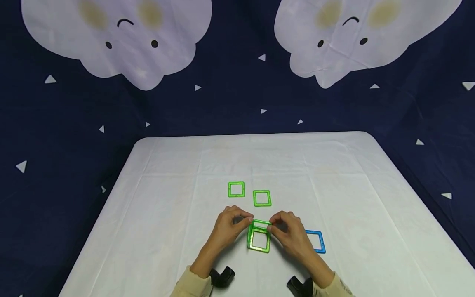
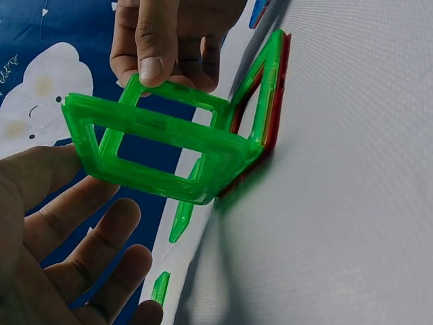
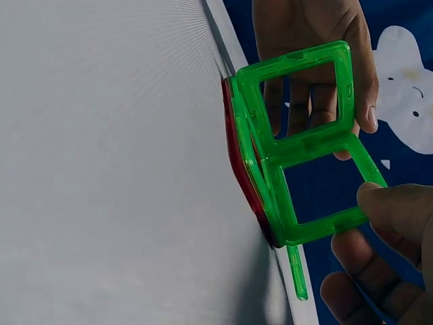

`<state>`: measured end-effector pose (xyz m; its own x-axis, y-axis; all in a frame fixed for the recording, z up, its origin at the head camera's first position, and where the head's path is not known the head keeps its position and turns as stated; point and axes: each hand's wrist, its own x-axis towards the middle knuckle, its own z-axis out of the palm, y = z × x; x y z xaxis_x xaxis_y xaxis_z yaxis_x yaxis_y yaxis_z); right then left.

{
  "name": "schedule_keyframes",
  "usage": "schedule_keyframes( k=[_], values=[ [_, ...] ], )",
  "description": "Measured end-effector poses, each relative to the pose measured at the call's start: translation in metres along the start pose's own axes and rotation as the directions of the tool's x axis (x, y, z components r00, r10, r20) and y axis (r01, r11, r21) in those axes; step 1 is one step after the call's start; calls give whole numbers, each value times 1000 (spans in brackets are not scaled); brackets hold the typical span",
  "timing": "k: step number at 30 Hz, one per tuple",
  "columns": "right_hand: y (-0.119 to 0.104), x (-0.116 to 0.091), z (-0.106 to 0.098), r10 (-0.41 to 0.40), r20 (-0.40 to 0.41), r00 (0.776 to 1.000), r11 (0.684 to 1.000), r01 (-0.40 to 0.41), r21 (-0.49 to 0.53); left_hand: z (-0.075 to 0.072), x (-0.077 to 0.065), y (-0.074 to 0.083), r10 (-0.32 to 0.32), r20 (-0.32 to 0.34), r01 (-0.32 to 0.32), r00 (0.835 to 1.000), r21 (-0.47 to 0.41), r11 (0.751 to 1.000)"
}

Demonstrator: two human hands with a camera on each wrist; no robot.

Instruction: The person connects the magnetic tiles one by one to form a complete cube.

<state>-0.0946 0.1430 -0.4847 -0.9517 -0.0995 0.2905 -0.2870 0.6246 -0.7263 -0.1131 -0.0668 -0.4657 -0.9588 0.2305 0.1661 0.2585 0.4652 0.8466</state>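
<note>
Between the hands is a small build of square, open-centred magnetic tiles. Its base is a green tile (image 1: 258, 249) lying over a red tile (image 3: 237, 159) on the cloth. Two more green tiles stand up from the base, meeting at a corner: a left one (image 2: 155, 127) and a far one (image 3: 328, 224). My left hand (image 1: 227, 226) pinches the left tile near its upper far corner with thumb and index finger. With its thumb and fingers, my right hand (image 1: 293, 233) grips the upper right part of the far tile.
Two loose green tiles (image 1: 236, 196) (image 1: 262, 205) lie farther back on the white-covered table (image 1: 167, 198). A blue tile (image 1: 323, 243), partly hidden, lies beside the right hand. Black wrist devices (image 1: 222, 277) (image 1: 300, 286) sit on both wrists. Dark blue cloth (image 1: 237, 103) hangs behind.
</note>
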Motion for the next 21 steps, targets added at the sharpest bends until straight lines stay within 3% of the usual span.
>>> schedule_keyframes(
  k=[12,21],
  values=[
    [0,9,1,-49,29,998,997,47,68,2,1,1,-18,-43,19,999,28,999],
    [0,17,-6,-84,31,996,996,83,43,2,-1,1,-27,-90,30,996,32,999]
  ],
)
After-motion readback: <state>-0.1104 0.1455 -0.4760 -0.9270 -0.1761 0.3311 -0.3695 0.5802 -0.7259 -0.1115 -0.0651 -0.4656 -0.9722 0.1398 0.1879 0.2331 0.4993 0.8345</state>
